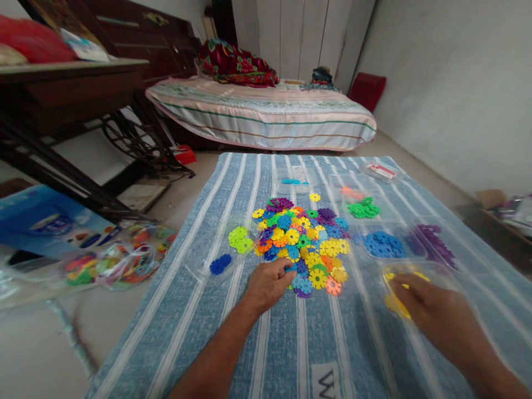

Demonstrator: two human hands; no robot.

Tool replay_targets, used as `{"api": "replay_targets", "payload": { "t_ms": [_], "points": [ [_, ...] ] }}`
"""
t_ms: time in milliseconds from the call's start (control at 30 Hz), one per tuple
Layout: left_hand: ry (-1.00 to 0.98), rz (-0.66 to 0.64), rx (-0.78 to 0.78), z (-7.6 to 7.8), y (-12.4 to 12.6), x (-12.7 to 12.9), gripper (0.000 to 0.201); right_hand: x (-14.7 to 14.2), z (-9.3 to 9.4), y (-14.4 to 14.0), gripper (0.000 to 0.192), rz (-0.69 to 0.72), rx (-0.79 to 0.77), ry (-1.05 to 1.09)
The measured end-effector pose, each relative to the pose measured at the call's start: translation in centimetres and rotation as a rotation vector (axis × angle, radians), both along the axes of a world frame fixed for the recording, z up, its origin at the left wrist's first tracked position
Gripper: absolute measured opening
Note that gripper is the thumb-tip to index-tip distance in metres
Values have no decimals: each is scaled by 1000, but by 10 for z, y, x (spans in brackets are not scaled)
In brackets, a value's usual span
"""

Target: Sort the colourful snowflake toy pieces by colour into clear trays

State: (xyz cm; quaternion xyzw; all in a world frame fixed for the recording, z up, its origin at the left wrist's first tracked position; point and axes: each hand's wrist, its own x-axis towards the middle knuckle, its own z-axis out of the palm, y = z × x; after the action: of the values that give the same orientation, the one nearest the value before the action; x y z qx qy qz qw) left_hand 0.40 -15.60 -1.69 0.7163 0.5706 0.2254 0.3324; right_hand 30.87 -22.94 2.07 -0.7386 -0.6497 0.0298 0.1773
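left hand [268, 284] fingers curled, pinching at near edge of one mixed pile of snowflake discs [301, 241] | right hand [432, 310] blurred, grip cannot be told, laid in yellow tray [390, 272] | four sorted colours seen beyond: lime tray [240, 238], blue tray [384, 244], purple tray [434, 244], green tray [363, 209]

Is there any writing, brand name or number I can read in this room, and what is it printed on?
"W": a single dark letter on the white patch at the near edge of the striped cloth, cut off by the frame.
Red and white label on a clear packet at the cloth's far right: too small to read.
Small white label on a clear bag: blurred.
Blue box on the floor: oval logo, illegible.
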Motion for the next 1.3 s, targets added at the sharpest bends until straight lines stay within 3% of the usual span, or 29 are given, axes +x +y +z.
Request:
{"api": "replay_targets", "payload": {
  "t_ms": [200, 400, 667, 800, 967, 1133, 1200, 1300],
  "points": [
    [64, -37, 9, -1, -1, -1, 31, -95, -6, 22, 30, 352, -230, -69],
    [126, -108, 5, 4, -2, -1, 38, -117, -14, 39, 37, 424, -332, -246],
    [142, -139, -18, 5, 0, -3, 42, -110, -21, 34, 19, 361, -240, -41],
    [156, -153, -38, 7, 0, -3, 41, -92, -13, 21, 27, 345, -140, 167],
    [151, -162, -44, 7, 1, -3, 41, -34, 10, 3, 29, 186, -23, 199],
    [146, -185, -53, 7, 0, -4, 38, 27, 21, -7, 26, -88, -128, -99],
    [152, -202, -53, 8, -1, -4, 36, 28, 19, -7, 27, -108, -148, -140],
    [167, -245, -51, 9, -1, -5, 33, -6, 10, -3, 31, 61, -135, -22]
  ]
}}
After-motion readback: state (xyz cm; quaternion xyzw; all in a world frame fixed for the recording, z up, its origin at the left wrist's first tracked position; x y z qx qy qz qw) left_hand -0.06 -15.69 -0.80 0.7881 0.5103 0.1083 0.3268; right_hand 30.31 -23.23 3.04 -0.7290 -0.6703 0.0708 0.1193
